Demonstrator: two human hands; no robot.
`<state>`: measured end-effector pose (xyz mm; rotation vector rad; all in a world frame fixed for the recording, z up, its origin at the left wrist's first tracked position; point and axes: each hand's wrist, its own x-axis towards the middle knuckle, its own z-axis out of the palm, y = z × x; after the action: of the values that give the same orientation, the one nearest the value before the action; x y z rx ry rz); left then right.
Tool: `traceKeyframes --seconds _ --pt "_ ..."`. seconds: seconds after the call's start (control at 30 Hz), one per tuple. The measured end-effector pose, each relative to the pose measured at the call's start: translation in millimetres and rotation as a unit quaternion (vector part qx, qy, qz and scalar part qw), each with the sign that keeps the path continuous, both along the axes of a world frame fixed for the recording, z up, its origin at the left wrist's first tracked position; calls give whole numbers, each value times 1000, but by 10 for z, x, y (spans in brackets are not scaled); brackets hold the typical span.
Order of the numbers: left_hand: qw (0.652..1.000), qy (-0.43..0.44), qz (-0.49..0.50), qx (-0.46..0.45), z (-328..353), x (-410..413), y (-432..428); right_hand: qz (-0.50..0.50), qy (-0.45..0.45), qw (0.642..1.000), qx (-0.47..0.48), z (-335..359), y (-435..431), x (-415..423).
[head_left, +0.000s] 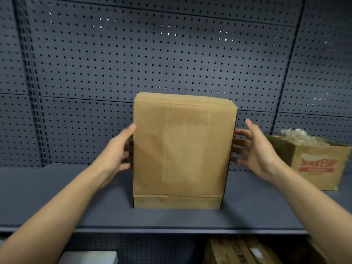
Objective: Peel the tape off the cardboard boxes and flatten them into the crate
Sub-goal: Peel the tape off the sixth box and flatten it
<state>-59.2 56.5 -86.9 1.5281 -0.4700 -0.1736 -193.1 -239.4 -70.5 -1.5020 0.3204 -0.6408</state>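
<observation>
surround: dark perforated back panel [171,54] fills 9 to 3 o'clock behind everything; dark shelf [76,197] runs across the lower half.
task box: cardboard box [181,149] stands upright on the shelf at frame ctr, broad face to cam, base near the shelf's front edge.
nearby R: open MAKEUP box [320,164] at 3 o'clock of the cardboard box, on the same shelf, apart from it; crumpled pale filling [297,136] sticks out of its top.
below: more printed cartons [238,252] at 5 o'clock under the shelf; pale grey object [89,257] at 7 o'clock.
in the way: right hand sits betw the cardboard box and the MAKEUP box; box's front face is uncovered.
left hand: left hand [120,149] at 9 o'clock of the box, forearm coming up from 7 o'clock. Thumb tip on the front-left edge, fingers bent w/ tips at the left side.
left grip: blurred, can't tell if it actually clamps.
right hand: right hand [255,149] at 3 o'clock of the box, forearm from 5 o'clock, palm facing the box. Fingers spread and fairly straight, tips just beside the right side wall, thumb up and apart from it.
right contact: can't tell if tips touch.
hidden: box's side walls and back not seen; left fingertips partly behind the box edge.
hard to read: faint strip outline down the front face, poss tape, unclear; lower cartons' print illegible, cut off by frame.
</observation>
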Motion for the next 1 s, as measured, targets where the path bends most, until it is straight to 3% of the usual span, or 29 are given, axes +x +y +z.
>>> traceKeyframes --seconds 0.13,0.37,0.5,0.6,0.7,0.83,1.0 --pt "994 80 23 69 437 102 10 -42 104 994 1 397 -108 74" --pt "985 117 -26 124 762 84 -109 22 200 978 -62 793 80 149" --pt "994 57 -30 87 693 55 -62 19 136 986 -95 758 161 87" --pt "999 -27 -23 1 585 -44 16 62 47 991 -107 638 217 -54" --pt "992 -71 -82 -71 369 -86 155 97 -29 989 -109 385 235 -169" --pt "987 -65 -137 -44 -14 -154 298 139 -44 976 -163 -87 120 -312" --pt "994 -90 -45 38 -495 -306 223 142 -12 960 -242 -658 87 -469"
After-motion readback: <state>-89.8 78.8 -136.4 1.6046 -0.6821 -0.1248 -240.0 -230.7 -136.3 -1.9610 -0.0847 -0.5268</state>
